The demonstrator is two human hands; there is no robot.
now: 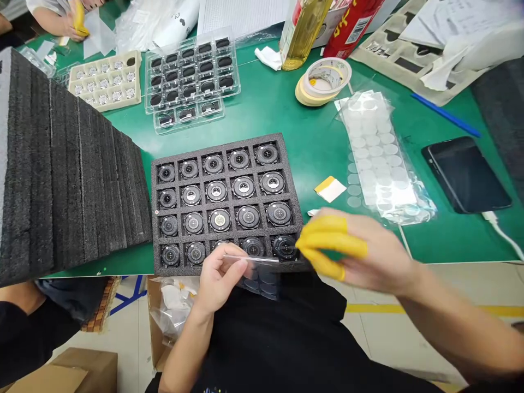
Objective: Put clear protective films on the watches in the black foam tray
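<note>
My left hand (221, 284) pinches a clear sheet of round film stickers (262, 285) between thumb and fingers, over the near edge of the foam tray. My right hand (352, 248) has yellow finger cots on its fingertips, which are pressed together just right of the sheet. Whatever may be between those fingertips is too small and blurred to make out. Below both hands lies a dark grey foam tray (184, 212) with rows of square pockets. Round black watch back covers (248, 216) sit in the pockets, some with shiny metallic centres. My left hand partly hides the nearest row.
Stacked dark foam trays (98, 164) rise at left. Behind are clear plastic trays of black discs (188, 71) and a cream tray (137, 82). Tape rolls (313, 98), round sticker sheets (374, 147) and a phone (466, 174) lie rightward. A co-worker's hand (73, 27) shows top left.
</note>
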